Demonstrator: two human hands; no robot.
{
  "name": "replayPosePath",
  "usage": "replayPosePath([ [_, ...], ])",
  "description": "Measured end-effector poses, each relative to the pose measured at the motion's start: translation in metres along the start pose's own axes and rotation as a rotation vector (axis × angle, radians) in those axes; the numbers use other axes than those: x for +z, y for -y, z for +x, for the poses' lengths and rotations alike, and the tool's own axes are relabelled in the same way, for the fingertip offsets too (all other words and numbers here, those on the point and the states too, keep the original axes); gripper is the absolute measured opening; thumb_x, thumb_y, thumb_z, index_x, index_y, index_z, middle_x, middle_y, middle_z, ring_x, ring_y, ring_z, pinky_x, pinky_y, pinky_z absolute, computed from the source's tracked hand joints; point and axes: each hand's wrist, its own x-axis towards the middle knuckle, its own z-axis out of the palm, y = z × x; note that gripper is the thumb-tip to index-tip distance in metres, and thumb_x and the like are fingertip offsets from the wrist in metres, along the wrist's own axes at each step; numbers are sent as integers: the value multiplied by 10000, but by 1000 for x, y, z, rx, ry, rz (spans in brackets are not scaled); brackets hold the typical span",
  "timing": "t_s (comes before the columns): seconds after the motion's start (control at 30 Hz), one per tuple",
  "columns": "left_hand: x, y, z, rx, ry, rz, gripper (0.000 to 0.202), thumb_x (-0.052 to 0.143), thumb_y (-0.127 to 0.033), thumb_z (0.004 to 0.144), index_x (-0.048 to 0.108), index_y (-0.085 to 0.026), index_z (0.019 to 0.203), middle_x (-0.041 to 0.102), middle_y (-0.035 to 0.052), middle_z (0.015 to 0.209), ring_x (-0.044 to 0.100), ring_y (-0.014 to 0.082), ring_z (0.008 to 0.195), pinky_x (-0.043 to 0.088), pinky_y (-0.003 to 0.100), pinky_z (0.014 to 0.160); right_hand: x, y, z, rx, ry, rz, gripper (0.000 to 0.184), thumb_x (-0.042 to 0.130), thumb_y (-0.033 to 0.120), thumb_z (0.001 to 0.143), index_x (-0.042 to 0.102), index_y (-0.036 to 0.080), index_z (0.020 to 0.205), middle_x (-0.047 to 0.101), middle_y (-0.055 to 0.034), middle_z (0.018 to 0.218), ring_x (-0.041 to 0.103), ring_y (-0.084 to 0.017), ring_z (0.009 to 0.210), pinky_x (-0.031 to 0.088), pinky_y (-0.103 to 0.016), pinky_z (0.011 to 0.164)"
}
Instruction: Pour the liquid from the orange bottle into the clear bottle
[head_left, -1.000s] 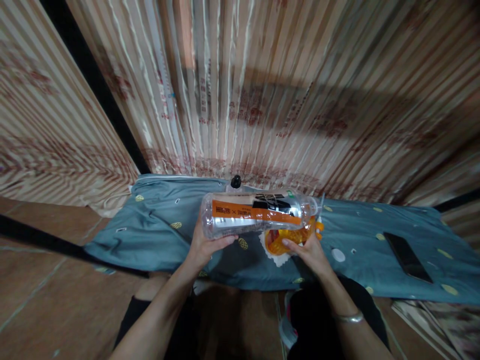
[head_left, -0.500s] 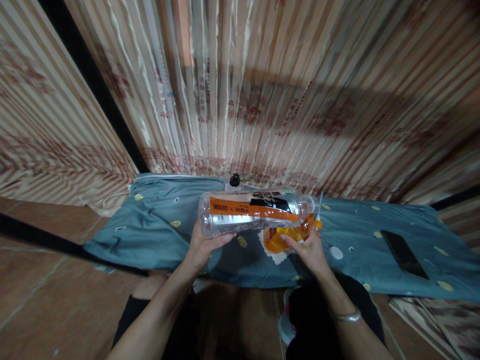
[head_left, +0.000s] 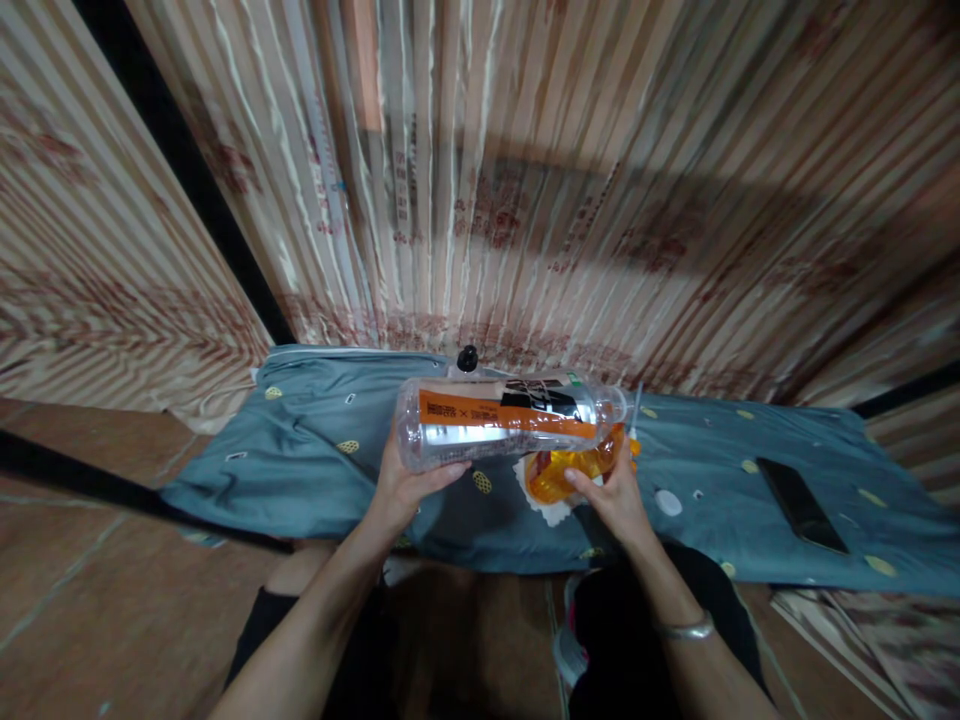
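Observation:
My left hand (head_left: 405, 485) grips the base end of a clear plastic bottle (head_left: 502, 422) with an orange and black label. The bottle lies almost level, its neck pointing right over an orange cup (head_left: 566, 470). That cup stands on a white scalloped coaster (head_left: 546, 510), and my right hand (head_left: 611, 495) holds it by its near side. All of this is above a blue-grey patterned cloth (head_left: 315, 450) spread on the floor. The bottle hides the cup's rim.
A black phone (head_left: 801, 505) lies on the cloth at the right. A white round cap (head_left: 667, 502) sits on the cloth right of the cup. A black bottle cap (head_left: 468, 358) shows behind the bottle. Striped wooden boards (head_left: 525, 180) lean behind the cloth. Brown tiled floor (head_left: 90, 580) is at the left.
The bottle and both hands have shifted slightly up and left in the view; the grips are the same.

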Motion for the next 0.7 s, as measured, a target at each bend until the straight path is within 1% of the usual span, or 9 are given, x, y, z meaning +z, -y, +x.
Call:
replayPosePath([
  [0.1,1,0,1,18,-17,15,818,998,-307,488,631,-223,1215,797,73,1094,776,301,959,651,426,852,-2,5,0,-38,-8,-10,1107,831,654,769,299,229,1642,515,-179,1607,540,-383,1463,401,-597,1245],
  [0.2,3,0,1,11,0,9,860,994,-315,504,616,-238,1273,796,62,1084,776,287,907,654,426,816,-3,8,0,-54,-24,-39,1124,811,666,785,264,227,1663,479,-190,1635,515,-390,1486,393,-602,1249],
  [0.3,3,-1,2,7,0,10,870,991,-305,503,619,-247,1288,797,58,1090,777,284,897,658,415,790,-4,9,-1,-80,-38,-70,1117,784,672,814,229,230,1677,432,-190,1670,451,-386,1537,369,-599,1265],
  [0.37,4,-1,2,0,-2,8,852,990,-298,502,630,-243,1272,799,61,1088,778,283,887,661,410,781,-5,8,-2,-93,-35,-78,1111,770,667,835,203,230,1685,402,-190,1689,401,-380,1570,339,-600,1282],
  [0.47,3,-1,2,-1,4,0,792,992,-295,501,653,-226,1214,805,47,1006,766,251,786,665,392,744,-6,8,-2,-101,-30,-80,1116,770,661,845,187,223,1690,384,-195,1700,365,-380,1591,313,-607,1295],
  [0.6,2,1,3,-6,35,6,670,983,-322,527,698,-204,1122,799,36,889,752,241,729,671,396,724,-6,8,-3,-116,-34,-92,1128,765,661,851,166,216,1697,337,-202,1726,374,-388,1586,307,-621,1296],
  [0.7,2,1,2,-5,36,12,651,978,-332,531,719,-206,1114,801,40,897,755,250,746,675,412,735,-6,8,-3,-132,-40,-123,1118,764,657,854,170,229,1699,343,-197,1727,393,-403,1575,313,-645,1287],
])
